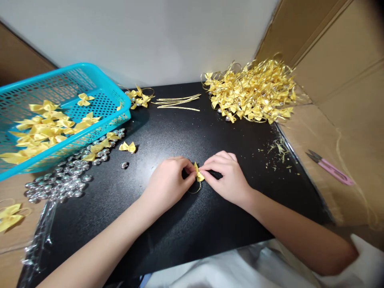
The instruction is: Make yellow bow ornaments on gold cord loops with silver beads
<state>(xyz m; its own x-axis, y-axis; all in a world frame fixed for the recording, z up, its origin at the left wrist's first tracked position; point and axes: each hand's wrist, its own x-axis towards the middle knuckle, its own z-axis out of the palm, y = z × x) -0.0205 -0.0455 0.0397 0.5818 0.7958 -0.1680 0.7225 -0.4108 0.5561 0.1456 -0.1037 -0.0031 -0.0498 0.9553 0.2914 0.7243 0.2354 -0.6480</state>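
Between my two hands, over the middle of the black tabletop [168, 240], is a yellow ribbon bow [200, 176] with a loop of gold cord [196, 192] below it. My left hand [172, 178] pinches the bow's left side between thumb and finger. From the right, my right hand [223, 172] pinches at the bow's other side. Fingertips cover part of the bow, so its knot is partly hidden. Left of my hands lie a loose bow [128, 147] and a single silver bead [124, 165].
A turquoise basket [120, 116] of yellow bows stands at the left, with silver beads [64, 182] beside it. Gold cord pieces [178, 107] lie at the back. A heap of corded bows [252, 94] sits back right. Pink-handled snips [334, 171] and cord scraps [280, 150] are at the right.
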